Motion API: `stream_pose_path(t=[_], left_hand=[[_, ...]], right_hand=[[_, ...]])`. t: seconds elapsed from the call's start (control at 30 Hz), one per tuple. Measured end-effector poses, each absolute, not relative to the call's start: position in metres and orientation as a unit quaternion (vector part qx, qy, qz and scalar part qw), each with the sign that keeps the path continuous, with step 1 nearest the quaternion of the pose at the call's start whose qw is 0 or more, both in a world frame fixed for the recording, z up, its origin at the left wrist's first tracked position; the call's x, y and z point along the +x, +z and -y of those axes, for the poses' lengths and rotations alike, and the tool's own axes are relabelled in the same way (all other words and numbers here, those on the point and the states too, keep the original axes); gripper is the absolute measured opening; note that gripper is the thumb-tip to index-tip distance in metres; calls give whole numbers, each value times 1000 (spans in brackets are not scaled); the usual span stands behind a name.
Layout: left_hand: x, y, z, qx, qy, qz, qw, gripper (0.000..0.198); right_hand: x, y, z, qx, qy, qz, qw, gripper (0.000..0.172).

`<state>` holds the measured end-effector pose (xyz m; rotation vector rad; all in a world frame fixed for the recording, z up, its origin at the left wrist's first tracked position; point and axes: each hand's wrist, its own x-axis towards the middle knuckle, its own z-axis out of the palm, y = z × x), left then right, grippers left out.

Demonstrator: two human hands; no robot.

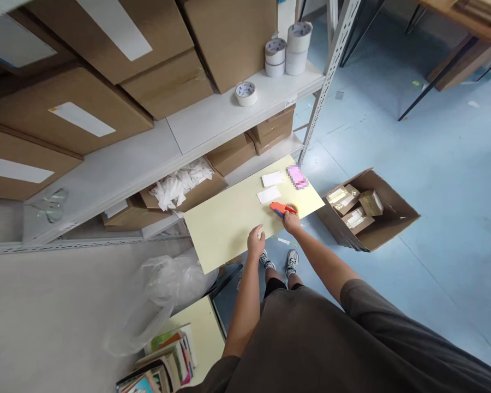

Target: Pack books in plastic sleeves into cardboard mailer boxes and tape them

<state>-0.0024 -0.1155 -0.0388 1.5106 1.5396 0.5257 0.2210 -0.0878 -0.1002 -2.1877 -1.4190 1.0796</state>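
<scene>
My right hand (292, 222) is closed on an orange and blue tape dispenser (277, 208) with a yellow-edged roll, at the near right edge of the pale yellow tabletop (219, 224). Over the table's near edge, my left hand (255, 241) is held with its fingers apart and nothing in it. Beyond the dispenser lie two white slips, one nearer (269, 195) and one farther (272, 179). A pink, pixelated item (297, 177) rests by the table's far right corner.
On the floor to the right stands an open carton (388, 224) with several small boxes. The shelf (213, 117) behind the table bears cartons (159, 82) and white tape rolls (246, 94). Clear plastic wrap (163, 289) and books (167, 360) are at the lower left.
</scene>
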Motion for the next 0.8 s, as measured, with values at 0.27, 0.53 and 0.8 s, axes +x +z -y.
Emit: stream_pose_path(t=[0.27,0.53,0.8], left_hand=[[-5,18,59,606,294,-598,433,40],[-52,128,-16,605,388,-495,488,38],[-106,184,-32,644,366,-357,569,45]], right_hand=[[239,-15,74,-678,268,656,195,26],[227,122,25,-588,239,711,302,44],[187,188,-1,-496,293,755,313,45]])
